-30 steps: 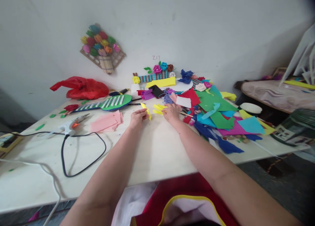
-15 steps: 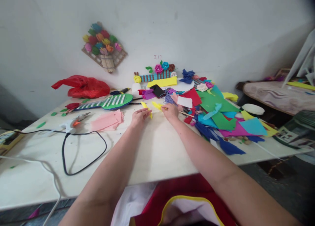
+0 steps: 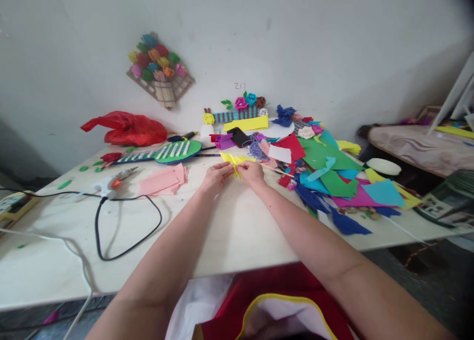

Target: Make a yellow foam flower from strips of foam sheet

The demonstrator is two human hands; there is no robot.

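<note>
Wall [image 3: 314, 43]: pale, behind your table, with "217" written in red.
Table [image 3: 229, 241]: white-topped, directly before you, its near edge just beyond your clothing.
Bouquet [image 3: 157, 65]: many-coloured paper flowers on a lattice, hung on the wall to your left.
Red bag [image 3: 128, 127]: thin, crumpled, at the table's far left.
Green sheet [image 3: 328, 154]: to your right, among overlapping blue, red, magenta and yellow pieces.
Guitar-shaped craft [image 3: 194, 149]: green, set with rows of white pieces, lying flat beyond the pink paper.
Glue gun [image 3: 109, 186]: white and orange, on your left, its black cord looped on the tabletop.
Pink paper [image 3: 161, 179]: overlapping pieces between the glue gun and your left hand.
Left hand [image 3: 217, 178]: yours, palm partly turned inward, thumb and fingers pinching the yellow paper from its left side.
Right hand [image 3: 252, 174]: yours, close beside the left, fingertips pinching the same bundle from its right.
Yellow paper [image 3: 239, 158]: at your fingertips, between both hands above the table; spread in pointed strips at the top, gathered below.
Thin stick [image 3: 278, 171]: pale, just right of your right hand; you cannot tell whether they touch.
</note>
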